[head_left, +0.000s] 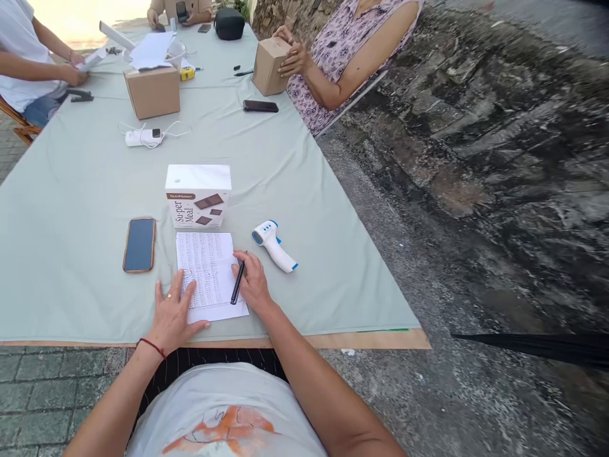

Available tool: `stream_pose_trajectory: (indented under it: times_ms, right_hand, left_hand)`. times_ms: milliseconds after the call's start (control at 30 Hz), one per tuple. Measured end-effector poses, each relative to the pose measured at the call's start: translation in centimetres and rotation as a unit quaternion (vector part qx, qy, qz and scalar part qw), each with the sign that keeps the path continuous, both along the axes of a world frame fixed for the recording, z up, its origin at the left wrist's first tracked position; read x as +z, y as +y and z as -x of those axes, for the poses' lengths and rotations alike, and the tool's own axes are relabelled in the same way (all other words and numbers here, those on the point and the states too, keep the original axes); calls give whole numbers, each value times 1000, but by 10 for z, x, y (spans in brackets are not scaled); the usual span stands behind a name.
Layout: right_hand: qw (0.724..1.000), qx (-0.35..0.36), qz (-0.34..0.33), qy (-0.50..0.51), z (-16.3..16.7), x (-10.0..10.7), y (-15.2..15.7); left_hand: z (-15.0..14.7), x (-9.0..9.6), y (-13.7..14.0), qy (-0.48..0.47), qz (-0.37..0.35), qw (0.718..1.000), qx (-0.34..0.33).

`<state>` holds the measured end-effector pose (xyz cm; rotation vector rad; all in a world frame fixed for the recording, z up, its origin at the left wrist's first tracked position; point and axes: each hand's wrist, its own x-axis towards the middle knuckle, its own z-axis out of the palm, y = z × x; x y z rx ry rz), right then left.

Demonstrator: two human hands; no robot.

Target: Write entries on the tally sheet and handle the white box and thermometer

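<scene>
A printed sheet of paper (209,266) covered in small rows of characters lies on the cloth in front of me. Across its lower left edge my left hand (174,311) rests flat, fingers spread. My right hand (253,279) holds a black pen (238,282) at the sheet's right edge, with the pen pointing down toward me. Just beyond the paper stands a white Super Meal box (197,197). A white and blue infrared thermometer (275,246) lies to the right, and a smartphone (139,245) in a brown case lies to the left.
Farther up the table (85,190) are a white cabled device (143,137), a cardboard box (152,94) with papers on top, a dark phone (261,106) and a black case (229,23). A person at right holds another cardboard box (270,66). A rock wall (476,127) runs along the right.
</scene>
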<state>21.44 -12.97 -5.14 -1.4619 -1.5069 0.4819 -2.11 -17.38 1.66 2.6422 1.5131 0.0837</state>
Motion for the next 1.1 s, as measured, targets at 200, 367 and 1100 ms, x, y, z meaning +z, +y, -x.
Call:
stream_pose_trajectory:
  times_ms: [200, 367, 1100]
  right_hand:
    - [997, -9, 38, 63, -7, 4, 2]
    - [995, -33, 38, 90, -11, 2, 3]
    - [999, -23, -20, -26, -6, -9, 16]
  left_hand:
    - [-8, -8, -2, -32, -14, 999, 1]
    - [-11, -11, 6, -64, -11, 998, -11]
    - [-52, 10, 58, -52, 12, 994, -98]
